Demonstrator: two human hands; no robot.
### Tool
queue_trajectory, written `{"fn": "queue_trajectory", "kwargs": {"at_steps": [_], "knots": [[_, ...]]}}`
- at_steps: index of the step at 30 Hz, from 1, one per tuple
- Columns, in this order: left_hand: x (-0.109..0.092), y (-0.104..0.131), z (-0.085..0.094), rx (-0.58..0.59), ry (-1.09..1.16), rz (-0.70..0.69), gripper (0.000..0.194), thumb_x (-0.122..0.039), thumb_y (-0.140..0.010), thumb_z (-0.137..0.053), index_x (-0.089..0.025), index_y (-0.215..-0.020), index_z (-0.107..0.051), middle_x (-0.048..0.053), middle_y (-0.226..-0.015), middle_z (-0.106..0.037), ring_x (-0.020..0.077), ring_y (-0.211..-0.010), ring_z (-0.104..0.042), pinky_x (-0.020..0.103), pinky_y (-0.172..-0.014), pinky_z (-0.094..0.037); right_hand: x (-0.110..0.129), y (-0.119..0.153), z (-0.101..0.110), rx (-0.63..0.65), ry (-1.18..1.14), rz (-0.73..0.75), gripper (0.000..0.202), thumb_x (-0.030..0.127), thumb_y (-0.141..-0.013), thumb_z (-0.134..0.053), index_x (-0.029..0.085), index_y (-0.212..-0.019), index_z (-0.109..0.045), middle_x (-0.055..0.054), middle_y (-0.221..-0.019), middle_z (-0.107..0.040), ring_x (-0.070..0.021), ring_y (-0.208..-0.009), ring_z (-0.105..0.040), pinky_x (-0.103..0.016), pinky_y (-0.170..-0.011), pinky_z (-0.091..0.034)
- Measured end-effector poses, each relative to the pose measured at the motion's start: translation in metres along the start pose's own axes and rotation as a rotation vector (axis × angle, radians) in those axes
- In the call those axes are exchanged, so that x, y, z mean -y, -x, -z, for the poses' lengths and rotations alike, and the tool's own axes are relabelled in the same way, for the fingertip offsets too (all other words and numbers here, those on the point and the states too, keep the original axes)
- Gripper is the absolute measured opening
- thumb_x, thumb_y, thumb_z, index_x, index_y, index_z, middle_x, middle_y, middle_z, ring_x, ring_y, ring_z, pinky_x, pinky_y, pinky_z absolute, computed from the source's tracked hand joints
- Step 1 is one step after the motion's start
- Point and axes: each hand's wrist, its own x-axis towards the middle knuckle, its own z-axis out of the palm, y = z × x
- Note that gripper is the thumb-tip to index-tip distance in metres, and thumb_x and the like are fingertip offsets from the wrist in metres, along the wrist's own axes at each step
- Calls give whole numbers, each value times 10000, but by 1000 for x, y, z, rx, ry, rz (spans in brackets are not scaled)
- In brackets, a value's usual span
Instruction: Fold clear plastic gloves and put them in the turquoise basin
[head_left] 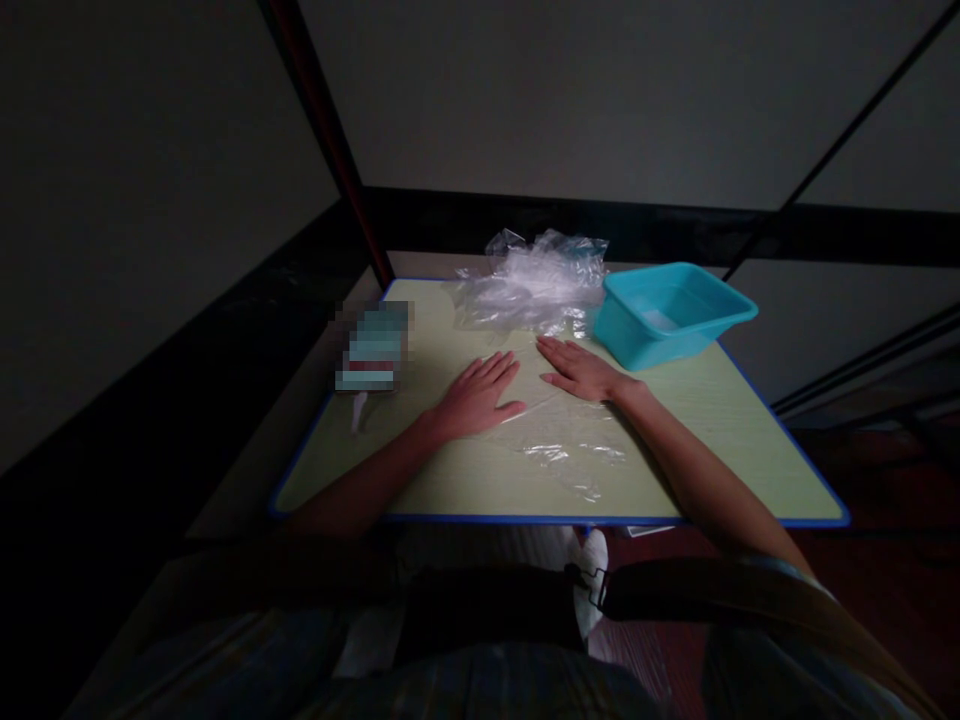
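A clear plastic bag lies spread on the pale yellow-green table in front of me, with glints along its near part. My left hand rests palm down on its left side, fingers stretched out. On the far right part of the bag lies my right hand, also flat with the fingers extended. Just beyond both hands sits a crumpled heap of clear plastic bags. Neither hand grips anything. The bag's exact outline is hard to make out.
A turquoise plastic basin stands at the table's back right, something pale inside it. At the left edge is a pixelated flat object with a white strip below it. The table has a blue rim; walls rise behind and left.
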Motion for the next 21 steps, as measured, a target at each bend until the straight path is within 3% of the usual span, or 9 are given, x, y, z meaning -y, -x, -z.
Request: {"fn": "queue_trajectory", "kwargs": {"at_steps": [15,21], "knots": [[9,7,0,-36,-11,8,618,-523,-816,-377,-169,-1315,-289,85,-1406,-256,226,-1287,-205,374,-1037,-151,6,0,3,10,38,-42,721,584,-853,-129,78,-1365,-174,-144,-1410,-176,-226,-1296,-147,-419,-1046,-150],[11,6,-1,-10,19,41,695,-547,-800,-384,-100,-1319,-262,140,-1402,-242,231,-1295,-178,368,-1036,-160,7,0,4,9,27,-47,715,573,-857,-159,73,-1367,-163,-147,-1411,-164,-235,-1296,-144,-424,-1046,-148]]}}
